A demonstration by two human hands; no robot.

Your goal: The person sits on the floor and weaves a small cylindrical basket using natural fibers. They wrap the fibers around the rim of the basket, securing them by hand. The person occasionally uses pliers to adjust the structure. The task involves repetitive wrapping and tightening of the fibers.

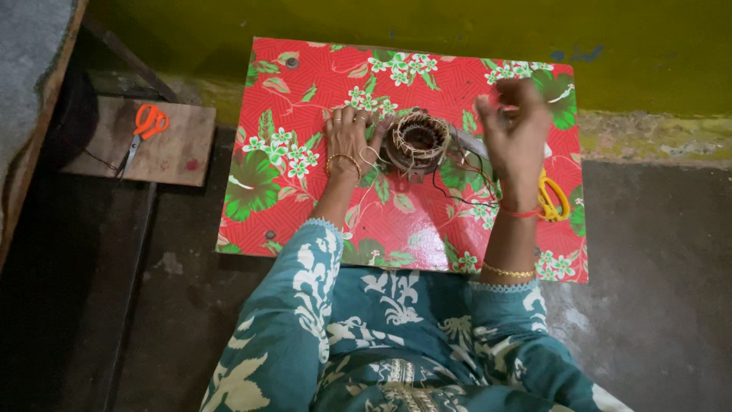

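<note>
Resting on the flowered red tabletop (305, 84), the left hand (348, 137) lies flat with fingers spread, its fingertips touching the side of a round motor stator (418, 140), a metal ring with copper-coloured wire wound around its rim. That stator sits near the middle of the table, toward the far edge, and its hollow centre shows dark, toothed metal with nothing else inside that I can make out. Up at the right, the right hand (517, 130) is lifted above the table and blurred; its fingers look pinched together, but whether anything is held between them I cannot tell. Thin loose wires (457, 194) trail from the stator across the cloth toward the person.

Now the count: two pairs of scissors. One yellow-handled pair (555, 200) lies on the table just beside the right wrist, partly hidden by it. One orange-handled pair (145, 128) lies well apart on a small wooden board (179, 156) to the left, off the table. One stator, two hands, bangles on both wrists.
</note>
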